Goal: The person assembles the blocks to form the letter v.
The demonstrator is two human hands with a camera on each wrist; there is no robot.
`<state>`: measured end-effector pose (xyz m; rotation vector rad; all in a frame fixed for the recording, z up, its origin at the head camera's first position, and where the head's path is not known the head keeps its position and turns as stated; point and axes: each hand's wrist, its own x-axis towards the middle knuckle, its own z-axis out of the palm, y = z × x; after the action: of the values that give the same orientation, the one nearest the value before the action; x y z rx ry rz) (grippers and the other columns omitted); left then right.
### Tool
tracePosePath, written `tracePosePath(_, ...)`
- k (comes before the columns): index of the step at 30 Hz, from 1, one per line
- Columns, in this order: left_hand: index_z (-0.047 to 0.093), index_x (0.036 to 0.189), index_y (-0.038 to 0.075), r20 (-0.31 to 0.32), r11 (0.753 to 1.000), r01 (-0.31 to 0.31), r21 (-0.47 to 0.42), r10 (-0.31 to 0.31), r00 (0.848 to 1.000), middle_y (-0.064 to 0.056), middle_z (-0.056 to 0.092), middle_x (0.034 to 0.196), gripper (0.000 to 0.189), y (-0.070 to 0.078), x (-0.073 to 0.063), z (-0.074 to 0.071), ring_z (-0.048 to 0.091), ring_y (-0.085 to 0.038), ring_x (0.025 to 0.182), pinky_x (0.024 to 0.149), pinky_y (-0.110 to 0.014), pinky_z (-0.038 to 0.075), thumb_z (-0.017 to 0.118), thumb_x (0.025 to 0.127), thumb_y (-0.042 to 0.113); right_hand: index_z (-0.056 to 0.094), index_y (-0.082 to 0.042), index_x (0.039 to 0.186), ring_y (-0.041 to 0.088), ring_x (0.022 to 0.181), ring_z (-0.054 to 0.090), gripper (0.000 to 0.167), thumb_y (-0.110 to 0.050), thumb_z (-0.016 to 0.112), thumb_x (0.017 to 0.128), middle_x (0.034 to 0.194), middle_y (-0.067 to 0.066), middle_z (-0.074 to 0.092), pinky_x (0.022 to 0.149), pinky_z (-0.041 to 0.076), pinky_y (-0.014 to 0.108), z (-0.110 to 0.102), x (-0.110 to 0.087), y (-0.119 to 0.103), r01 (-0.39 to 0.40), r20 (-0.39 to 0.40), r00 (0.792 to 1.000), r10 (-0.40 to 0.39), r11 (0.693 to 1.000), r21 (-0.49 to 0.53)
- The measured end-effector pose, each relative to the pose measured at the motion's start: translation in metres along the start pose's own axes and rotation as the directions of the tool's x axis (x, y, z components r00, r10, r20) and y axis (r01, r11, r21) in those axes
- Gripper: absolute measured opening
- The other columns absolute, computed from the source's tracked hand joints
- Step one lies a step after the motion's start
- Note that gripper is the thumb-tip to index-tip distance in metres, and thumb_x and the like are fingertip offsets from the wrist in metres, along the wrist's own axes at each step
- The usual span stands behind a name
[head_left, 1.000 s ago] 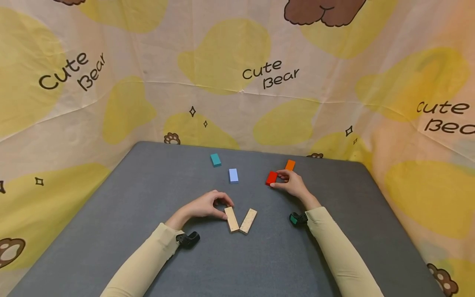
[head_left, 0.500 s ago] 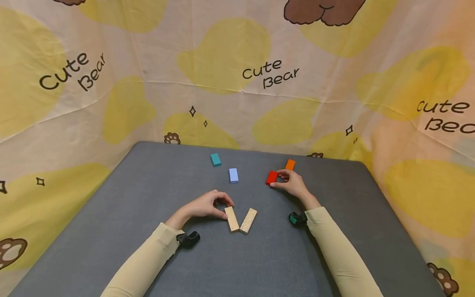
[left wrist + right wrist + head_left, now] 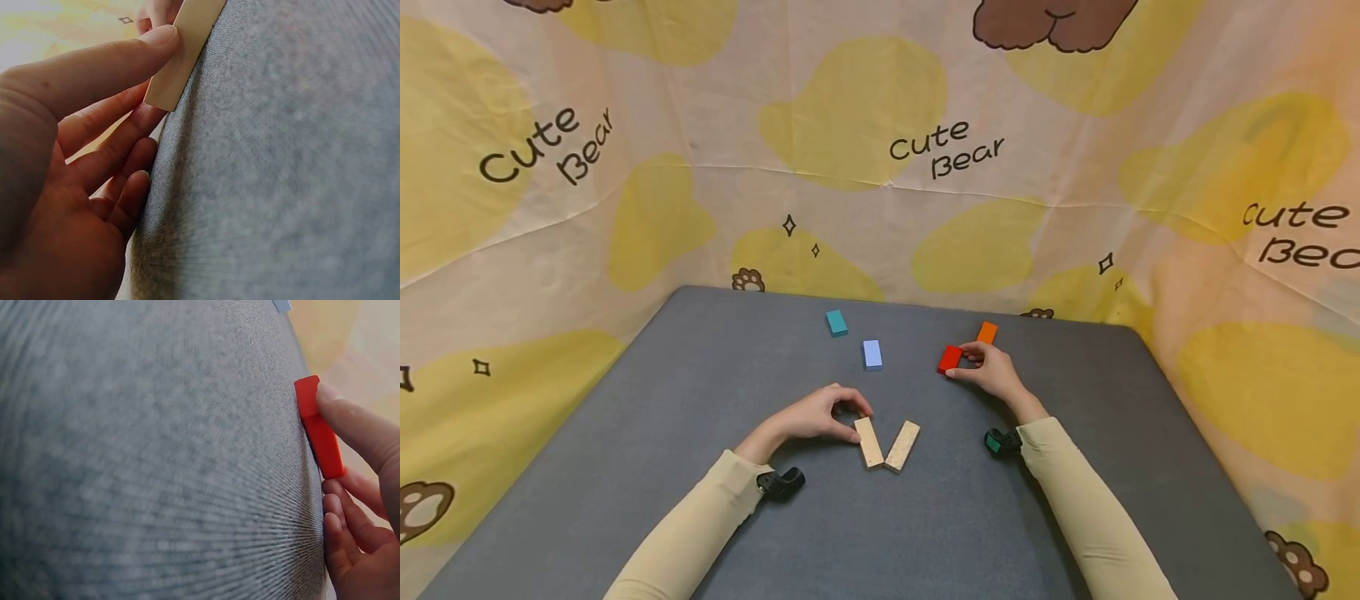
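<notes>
Two plain wooden blocks lie on the grey table in a V shape, their near ends meeting. My left hand (image 3: 811, 417) pinches the far end of the left wooden block (image 3: 869, 443) between thumb and fingers; the left wrist view shows the thumb on the block's side (image 3: 187, 59). The right wooden block (image 3: 902, 447) is untouched. Farther back on the right, my right hand (image 3: 996, 372) holds a red block (image 3: 949, 359) by its ends, thumb at the near one. In the right wrist view the red block (image 3: 324, 444) rests flat against the cloth surface.
An orange block (image 3: 987, 332) lies just behind the right hand. A light blue block (image 3: 872, 355) and a teal block (image 3: 837, 323) lie toward the back of the grey table (image 3: 737, 342). A patterned curtain (image 3: 850, 150) rises behind the table's far edge.
</notes>
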<state>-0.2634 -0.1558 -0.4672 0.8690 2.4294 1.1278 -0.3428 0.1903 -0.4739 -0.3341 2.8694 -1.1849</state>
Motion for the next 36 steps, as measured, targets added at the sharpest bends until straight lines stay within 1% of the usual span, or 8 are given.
tracePosePath(5, 0.066, 0.110, 0.025, 0.000, 1.000, 0.001, 0.003, -0.001, 1.000, 0.012, 0.063, 0.107, 0.037, -0.001, 0.001, 0.000, 0.046, -0.015, 0.097, 0.083, -0.033, 0.037, 0.079, 0.077, 0.032, 0.059, -0.007, 0.124, 0.029, 0.108, 0.056, 0.061, -0.036, 0.080, 0.075, 0.120, 0.015, 0.061, 0.093, 0.045, 0.043, 0.000, 0.000, -0.001, -0.020, -0.006, 1.000, 0.020, 1.000, 0.001)
tracePosePath(13, 0.066, 0.110, 0.024, -0.003, 1.000, -0.009, 0.004, 0.009, 1.000, 0.011, 0.063, 0.107, 0.036, -0.002, 0.000, 0.000, 0.046, -0.014, 0.097, 0.084, -0.032, 0.038, 0.079, 0.077, 0.031, 0.061, -0.006, 0.121, 0.028, 0.105, 0.058, 0.059, -0.038, 0.079, 0.075, 0.116, 0.015, 0.064, 0.091, 0.047, 0.042, 0.001, 0.000, -0.003, -0.018, -0.025, 1.000, 0.018, 1.000, -0.008)
tracePosePath(17, 0.066, 0.110, 0.023, 0.000, 1.000, -0.009, 0.001, 0.009, 1.000, 0.011, 0.063, 0.107, 0.037, -0.002, 0.000, 0.000, 0.046, -0.015, 0.097, 0.083, -0.031, 0.038, 0.079, 0.077, 0.031, 0.061, -0.006, 0.121, 0.028, 0.104, 0.058, 0.060, -0.041, 0.079, 0.075, 0.115, 0.015, 0.064, 0.090, 0.047, 0.042, 0.002, 0.000, -0.003, -0.014, -0.031, 0.999, 0.014, 1.000, -0.023)
tracePosePath(24, 0.066, 0.110, 0.024, -0.006, 1.000, -0.021, 0.005, 0.021, 1.000, 0.010, 0.063, 0.107, 0.037, -0.002, 0.000, 0.001, 0.046, -0.014, 0.096, 0.082, -0.031, 0.038, 0.079, 0.077, 0.032, 0.063, -0.007, 0.119, 0.026, 0.101, 0.059, 0.064, -0.047, 0.079, 0.072, 0.111, 0.013, 0.065, 0.087, 0.048, 0.041, 0.000, -0.003, -0.007, -0.017, -0.050, 0.999, 0.016, 1.000, -0.023)
tracePosePath(28, 0.066, 0.110, 0.024, -0.006, 1.000, -0.024, 0.005, 0.024, 1.000, 0.010, 0.063, 0.107, 0.037, -0.003, 0.000, 0.001, 0.046, -0.015, 0.095, 0.082, -0.031, 0.037, 0.079, 0.077, 0.032, 0.063, -0.008, 0.118, 0.025, 0.099, 0.059, 0.065, -0.050, 0.078, 0.071, 0.110, 0.012, 0.065, 0.086, 0.048, 0.041, -0.001, -0.005, -0.009, -0.011, -0.045, 0.999, 0.010, 0.999, -0.030)
tracePosePath(36, 0.066, 0.110, 0.025, -0.009, 0.999, -0.030, -0.011, 0.030, 1.000, 0.011, 0.063, 0.107, 0.036, -0.003, 0.000, 0.001, 0.046, -0.016, 0.096, 0.082, -0.033, 0.037, 0.079, 0.077, 0.031, 0.064, -0.009, 0.117, 0.024, 0.097, 0.061, 0.063, -0.051, 0.078, 0.072, 0.109, 0.011, 0.067, 0.085, 0.049, 0.040, -0.002, -0.008, -0.014, 0.009, -0.043, 0.999, -0.011, 0.999, -0.032)
